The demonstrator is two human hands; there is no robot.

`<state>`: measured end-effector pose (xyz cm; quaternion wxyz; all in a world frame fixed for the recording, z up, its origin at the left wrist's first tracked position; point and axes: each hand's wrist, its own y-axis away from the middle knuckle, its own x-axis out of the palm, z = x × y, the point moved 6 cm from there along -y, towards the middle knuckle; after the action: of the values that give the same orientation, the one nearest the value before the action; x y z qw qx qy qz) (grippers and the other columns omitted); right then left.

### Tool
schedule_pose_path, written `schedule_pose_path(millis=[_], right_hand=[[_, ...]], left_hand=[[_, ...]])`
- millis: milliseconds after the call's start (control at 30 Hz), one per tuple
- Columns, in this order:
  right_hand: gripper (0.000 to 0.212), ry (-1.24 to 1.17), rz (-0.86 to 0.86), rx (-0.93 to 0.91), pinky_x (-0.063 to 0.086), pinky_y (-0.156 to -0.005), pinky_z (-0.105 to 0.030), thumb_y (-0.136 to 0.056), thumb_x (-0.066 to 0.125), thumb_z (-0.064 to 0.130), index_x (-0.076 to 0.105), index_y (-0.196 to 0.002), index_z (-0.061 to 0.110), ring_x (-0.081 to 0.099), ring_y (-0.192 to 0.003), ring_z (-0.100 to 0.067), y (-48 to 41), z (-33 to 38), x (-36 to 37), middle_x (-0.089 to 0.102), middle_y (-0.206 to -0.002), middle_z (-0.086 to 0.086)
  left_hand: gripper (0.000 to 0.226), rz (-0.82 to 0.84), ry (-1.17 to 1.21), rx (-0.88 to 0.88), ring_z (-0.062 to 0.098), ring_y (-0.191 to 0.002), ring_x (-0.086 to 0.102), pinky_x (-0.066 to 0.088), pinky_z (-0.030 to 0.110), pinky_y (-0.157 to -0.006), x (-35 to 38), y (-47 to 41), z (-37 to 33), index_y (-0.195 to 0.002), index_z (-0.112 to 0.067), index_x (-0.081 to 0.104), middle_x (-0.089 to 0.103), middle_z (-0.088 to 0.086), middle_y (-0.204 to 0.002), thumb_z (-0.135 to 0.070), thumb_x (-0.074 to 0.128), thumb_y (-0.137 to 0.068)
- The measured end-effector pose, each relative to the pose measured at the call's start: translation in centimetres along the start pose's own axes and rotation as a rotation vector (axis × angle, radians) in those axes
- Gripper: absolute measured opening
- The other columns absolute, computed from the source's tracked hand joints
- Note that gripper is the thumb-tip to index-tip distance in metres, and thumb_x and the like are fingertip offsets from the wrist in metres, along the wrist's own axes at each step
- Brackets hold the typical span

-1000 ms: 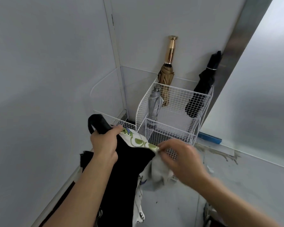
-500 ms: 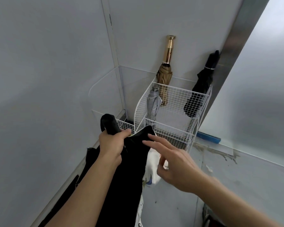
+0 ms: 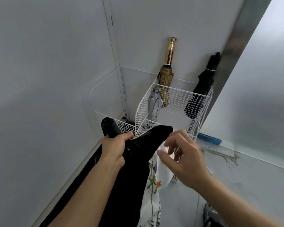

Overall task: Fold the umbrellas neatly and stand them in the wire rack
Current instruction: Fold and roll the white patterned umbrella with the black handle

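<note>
My left hand [image 3: 115, 147] grips the black handle [image 3: 108, 126] of an umbrella whose canopy [image 3: 134, 174] is black outside and white with a cartoon print [image 3: 152, 182] inside. The cloth hangs loose below my hands. My right hand [image 3: 182, 154] hovers beside the black fold with fingers loosely curled, near the white cloth; whether it touches is unclear. Behind stands the white wire rack [image 3: 175, 102]. In it are a gold umbrella [image 3: 166, 74], a grey folded umbrella [image 3: 154, 104] and a black umbrella [image 3: 202, 89].
The rack sits in a corner between pale walls, with a steel door frame [image 3: 236, 40] to its right. A blue strip [image 3: 209, 139] lies on the floor by the rack. A dark object [image 3: 210, 215] shows at the bottom right.
My right hand let go of the printed cloth edge, reached over the black canopy, then curled its fingers near the white cloth. The black fold now covers the printed part.
</note>
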<state>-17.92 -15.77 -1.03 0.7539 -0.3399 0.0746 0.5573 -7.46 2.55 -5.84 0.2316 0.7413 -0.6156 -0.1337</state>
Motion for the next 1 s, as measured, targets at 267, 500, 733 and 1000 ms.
schedule_pose_path(millis=[267, 500, 733, 1000], right_hand=[[0.039, 0.161, 0.306, 0.023, 0.048, -0.060, -0.034, -0.078, 0.061, 0.066, 0.053, -0.071, 0.028, 0.054, -0.065, -0.011, 1.6, -1.3, 4.2, 0.055, -0.071, 0.012], [0.046, 0.052, 0.368, 0.369, 0.037, -0.054, -0.029, -0.064, 0.084, 0.057, 0.055, -0.060, 0.022, 0.040, -0.052, -0.006, 0.9, -4.6, 4.6, 0.050, -0.056, 0.008], [0.074, 0.186, 0.333, 0.379, 0.049, -0.088, -0.031, -0.059, 0.070, 0.076, 0.054, -0.121, 0.039, 0.054, -0.103, -0.003, 0.9, -4.2, 4.1, 0.054, -0.115, 0.021], [0.067, 0.334, 0.496, 0.466, 0.056, -0.083, -0.037, -0.057, 0.079, 0.054, 0.049, -0.115, 0.041, 0.061, -0.090, -0.008, 1.3, -5.4, 4.4, 0.063, -0.100, 0.019]], left_hand=[[0.026, 0.060, 0.088, -0.006, 0.028, -0.063, 0.063, 0.056, 0.039, -0.065, 0.5, 0.6, -0.2, -0.067, -0.010, 0.056, 0.062, 0.015, -0.071, 0.005, 0.076, -0.072], [0.031, 0.378, 0.158, 0.062, 0.027, -0.069, 0.062, 0.055, 0.038, -0.069, 3.3, 3.2, 0.0, -0.059, -0.014, 0.055, 0.059, 0.016, -0.073, 0.005, 0.077, -0.070], [0.028, 0.105, 0.024, 0.278, 0.024, -0.067, 0.059, 0.053, 0.039, -0.072, 2.4, 2.8, -0.7, -0.067, -0.009, 0.057, 0.059, 0.004, -0.062, 0.005, 0.081, -0.071], [0.028, 0.309, 0.261, 0.123, 0.024, -0.058, 0.064, 0.056, 0.033, -0.058, 3.1, 4.3, -1.3, -0.067, -0.008, 0.053, 0.061, 0.008, -0.061, 0.005, 0.078, -0.067]])
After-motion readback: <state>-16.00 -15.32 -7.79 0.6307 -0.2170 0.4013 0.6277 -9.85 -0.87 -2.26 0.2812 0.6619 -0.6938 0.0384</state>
